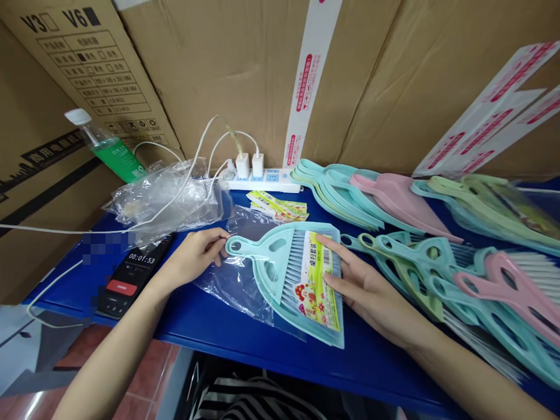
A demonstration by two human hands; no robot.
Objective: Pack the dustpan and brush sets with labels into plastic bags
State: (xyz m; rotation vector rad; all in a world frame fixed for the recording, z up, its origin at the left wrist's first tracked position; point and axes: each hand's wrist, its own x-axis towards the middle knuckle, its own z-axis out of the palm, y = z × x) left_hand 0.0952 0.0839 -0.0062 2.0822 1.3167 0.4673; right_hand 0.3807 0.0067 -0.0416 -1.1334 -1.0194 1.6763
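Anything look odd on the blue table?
The clear plastic bottle looks out of place: it leans tilted against a cardboard carton rather than standing upright. A white cable also lies across the crumpled plastic bags. The teal dustpan shows no visible damage.

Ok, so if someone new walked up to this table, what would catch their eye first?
The mint-green dustpan in the middle of the blue table stands out first, with the left hand at its handle and the right hand on its yellow label. To the right, piles of mint, pale green and pink dustpans crowd the table. Left of the hands, a black phone shows a timer.
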